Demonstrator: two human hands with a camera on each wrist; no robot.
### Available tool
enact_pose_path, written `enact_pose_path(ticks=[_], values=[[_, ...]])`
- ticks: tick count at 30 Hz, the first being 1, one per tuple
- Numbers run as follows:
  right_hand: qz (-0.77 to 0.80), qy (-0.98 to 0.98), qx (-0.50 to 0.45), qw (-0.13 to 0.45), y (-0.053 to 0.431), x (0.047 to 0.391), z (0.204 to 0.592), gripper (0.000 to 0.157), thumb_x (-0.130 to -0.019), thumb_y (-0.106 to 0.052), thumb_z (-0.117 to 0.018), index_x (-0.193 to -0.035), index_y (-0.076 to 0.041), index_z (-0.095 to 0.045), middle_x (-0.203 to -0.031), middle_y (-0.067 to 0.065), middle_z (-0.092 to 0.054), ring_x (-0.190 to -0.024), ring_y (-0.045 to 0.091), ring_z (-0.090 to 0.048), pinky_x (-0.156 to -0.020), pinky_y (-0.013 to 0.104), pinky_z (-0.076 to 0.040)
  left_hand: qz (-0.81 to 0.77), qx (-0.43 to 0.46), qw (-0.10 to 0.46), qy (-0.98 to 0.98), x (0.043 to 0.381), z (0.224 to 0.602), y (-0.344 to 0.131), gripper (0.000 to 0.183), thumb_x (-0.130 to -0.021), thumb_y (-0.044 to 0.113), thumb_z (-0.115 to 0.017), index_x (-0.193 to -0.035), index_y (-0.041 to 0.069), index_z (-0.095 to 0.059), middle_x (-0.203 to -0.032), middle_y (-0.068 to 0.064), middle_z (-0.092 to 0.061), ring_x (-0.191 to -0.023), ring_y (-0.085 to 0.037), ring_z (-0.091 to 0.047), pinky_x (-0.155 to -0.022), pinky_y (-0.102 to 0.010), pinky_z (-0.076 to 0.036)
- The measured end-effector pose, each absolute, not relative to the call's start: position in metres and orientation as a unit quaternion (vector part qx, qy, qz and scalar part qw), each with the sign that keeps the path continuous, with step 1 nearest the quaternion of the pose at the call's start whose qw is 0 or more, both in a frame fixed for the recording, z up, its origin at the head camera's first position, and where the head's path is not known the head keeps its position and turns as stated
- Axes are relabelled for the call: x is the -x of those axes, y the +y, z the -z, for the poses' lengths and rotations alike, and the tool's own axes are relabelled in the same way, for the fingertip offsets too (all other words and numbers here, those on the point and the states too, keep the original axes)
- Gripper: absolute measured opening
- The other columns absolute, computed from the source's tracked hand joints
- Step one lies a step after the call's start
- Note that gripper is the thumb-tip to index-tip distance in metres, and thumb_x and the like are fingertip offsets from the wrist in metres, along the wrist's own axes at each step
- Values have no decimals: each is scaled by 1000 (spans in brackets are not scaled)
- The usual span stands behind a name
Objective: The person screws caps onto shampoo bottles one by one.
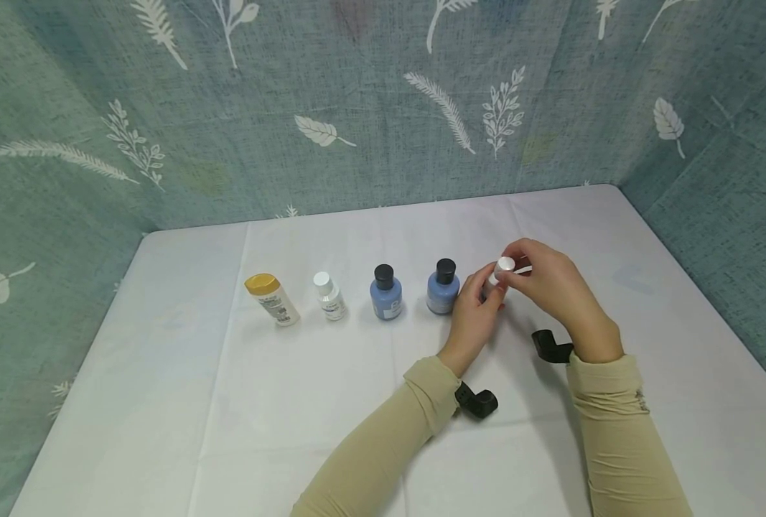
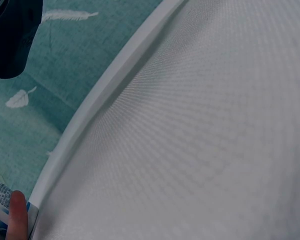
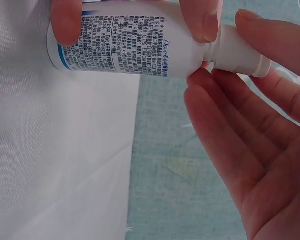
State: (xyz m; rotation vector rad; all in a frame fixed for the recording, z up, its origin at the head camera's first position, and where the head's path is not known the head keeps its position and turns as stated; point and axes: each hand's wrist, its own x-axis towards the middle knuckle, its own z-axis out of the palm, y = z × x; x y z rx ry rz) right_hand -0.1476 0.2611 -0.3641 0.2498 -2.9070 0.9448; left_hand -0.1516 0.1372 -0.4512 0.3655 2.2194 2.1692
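A small white bottle (image 3: pixel 125 40) with a white cap (image 3: pixel 237 50) and blue and black print stands at the right end of a row. My left hand (image 1: pixel 473 319) grips its body; in the left wrist view only one fingertip (image 2: pixel 18 215) shows against it. With thumb and fingers my right hand (image 1: pixel 550 283) pinches the cap from above. A narrow neck shows between cap and body in the right wrist view. Just left of my left hand stands a blue bottle with a black cap (image 1: pixel 444 287); its right side is close to my fingers.
Further left on the white-covered table (image 1: pixel 305 402) stand another blue bottle (image 1: pixel 386 293), a white bottle with a white cap (image 1: pixel 329 296) and a white bottle with a yellow cap (image 1: pixel 273 299). Leaf-patterned cloth (image 1: pixel 370 108) hangs behind. Black wrist mounts (image 1: pixel 479 403) jut from both sleeves.
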Motion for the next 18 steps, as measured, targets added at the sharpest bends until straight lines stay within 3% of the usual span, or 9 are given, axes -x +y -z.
enact_pose_path(ticks=[11,18], values=[[-294,-952,-75,45,258,147,364,23,-82,-18,-65,-101,-9,-56,-100,7,-60,-93,25,-56,-73,43,-44,-690,-109,12,715,152,452,137,34,-89,20,-55,-123,25,-53,-106,7,-51,-73,-4,-56,-66,-20,-50],[-299,-950,-83,42,261,146,363,30,-83,-19,-63,-111,-8,-55,-104,10,-60,-93,27,-57,-73,44,-46,-691,-113,10,714,153,453,138,35,-89,18,-54,-123,24,-53,-107,6,-52,-71,-5,-57,-66,-20,-50]])
